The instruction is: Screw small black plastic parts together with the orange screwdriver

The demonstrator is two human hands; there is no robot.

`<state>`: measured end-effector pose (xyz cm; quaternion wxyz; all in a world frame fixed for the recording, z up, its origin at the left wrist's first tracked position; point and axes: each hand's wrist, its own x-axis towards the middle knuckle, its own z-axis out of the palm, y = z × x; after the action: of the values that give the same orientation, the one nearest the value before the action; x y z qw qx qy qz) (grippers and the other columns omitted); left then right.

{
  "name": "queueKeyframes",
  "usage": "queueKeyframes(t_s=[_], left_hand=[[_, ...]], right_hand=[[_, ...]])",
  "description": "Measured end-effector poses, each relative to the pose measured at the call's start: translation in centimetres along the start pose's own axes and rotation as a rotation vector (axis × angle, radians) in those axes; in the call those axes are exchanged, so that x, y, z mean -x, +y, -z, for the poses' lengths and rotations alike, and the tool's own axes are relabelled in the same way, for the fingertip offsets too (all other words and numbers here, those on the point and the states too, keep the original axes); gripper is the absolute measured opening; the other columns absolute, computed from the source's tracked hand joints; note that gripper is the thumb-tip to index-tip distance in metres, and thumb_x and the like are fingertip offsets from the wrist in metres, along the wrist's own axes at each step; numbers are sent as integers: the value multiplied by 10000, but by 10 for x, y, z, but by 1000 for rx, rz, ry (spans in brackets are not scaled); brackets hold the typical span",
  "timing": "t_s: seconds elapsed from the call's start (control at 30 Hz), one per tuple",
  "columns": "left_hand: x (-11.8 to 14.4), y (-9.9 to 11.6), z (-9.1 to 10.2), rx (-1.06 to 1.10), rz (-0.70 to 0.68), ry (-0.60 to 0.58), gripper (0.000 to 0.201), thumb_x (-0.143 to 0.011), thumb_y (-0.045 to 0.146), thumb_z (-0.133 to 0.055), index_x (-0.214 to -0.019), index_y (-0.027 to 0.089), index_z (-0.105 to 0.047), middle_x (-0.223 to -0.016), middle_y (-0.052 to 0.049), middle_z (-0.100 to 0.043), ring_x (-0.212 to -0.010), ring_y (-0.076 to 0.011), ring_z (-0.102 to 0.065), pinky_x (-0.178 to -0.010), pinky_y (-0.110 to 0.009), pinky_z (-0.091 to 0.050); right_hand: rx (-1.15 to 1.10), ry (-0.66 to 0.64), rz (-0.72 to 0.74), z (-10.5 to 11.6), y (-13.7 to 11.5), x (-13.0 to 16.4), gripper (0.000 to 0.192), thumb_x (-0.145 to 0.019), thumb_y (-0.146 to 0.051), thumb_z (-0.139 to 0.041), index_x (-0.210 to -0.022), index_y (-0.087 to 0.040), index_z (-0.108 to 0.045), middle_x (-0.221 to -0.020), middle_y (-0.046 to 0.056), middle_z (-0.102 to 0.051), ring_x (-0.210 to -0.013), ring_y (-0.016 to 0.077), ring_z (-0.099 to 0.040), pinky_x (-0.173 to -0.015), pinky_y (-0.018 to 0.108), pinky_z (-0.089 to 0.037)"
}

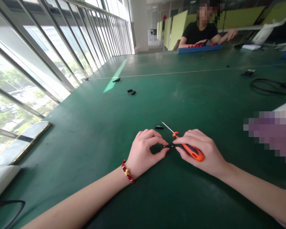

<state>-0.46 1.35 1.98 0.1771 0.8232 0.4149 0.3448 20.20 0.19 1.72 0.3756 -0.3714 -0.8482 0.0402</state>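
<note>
Where the green tabletop (90, 127) meets the barred railing (85, 30) on the left, I see a flat, glossy slab (38, 130) with a gold edge, and nearer the person a white object (3, 179) beside a dark cable (20, 206). Farther out lie a slim dark piece (116, 80) and, to its right, two small black blocks (131, 92) close together. The left hand (146, 149), with a red-and-gold bracelet (127, 172) at its wrist, pinches a small black part (168, 146) between thumb and forefinger, just above the tabletop. Just beyond it sits a little green-faced part (159, 126). The right hand (196, 149) is closed around an orange-and-black screwdriver (192, 151), its shaft slanting away to the left; its thumb and forefinger hover by the black part's right end, though I can't tell whether they touch it. Behind, a co-worker (201, 33) sits at a blue tray (200, 48) of red things; far right, a black cord (264, 90) lies looped.
</note>
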Motion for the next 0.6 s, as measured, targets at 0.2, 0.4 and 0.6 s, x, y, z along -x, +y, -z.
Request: queueKeyframes(t_s=[0.2, 0.4, 0.6], left_hand=[[-8, -17, 4, -63, 52, -23, 57, -762, 250, -652, -795, 233, -696, -972, -27, -648, -923, -188, -586, -856, -370, -445], [-27, -33, 3, -108, 102, -80, 67, -762, 263, -643, -782, 227, -696, -1183, -33, -612, -1083, -232, -550, -968, -422, -428], [-39, -34, 0, -123, 89, -115, 94, -784, 245, -612, -806, 207, -696, -1001, -28, -679, -943, -202, -590, -903, -382, -466]], right_hand=[[-72, 93, -104, 2, 2, -3, 120, -795, -117, -571, -857, -207, -619, -708, 5, -620, -631, 124, -558, -626, 282, -461], [-107, 59, -143, 1, 2, -2, 117, -792, -124, -565, -845, -208, -628, -712, 5, -633, -635, 129, -567, -627, 282, -462], [-118, 58, -129, 2, 3, -2, 107, -791, -123, -564, -831, -196, -631, -716, 3, -644, -630, 120, -575, -636, 274, -458]])
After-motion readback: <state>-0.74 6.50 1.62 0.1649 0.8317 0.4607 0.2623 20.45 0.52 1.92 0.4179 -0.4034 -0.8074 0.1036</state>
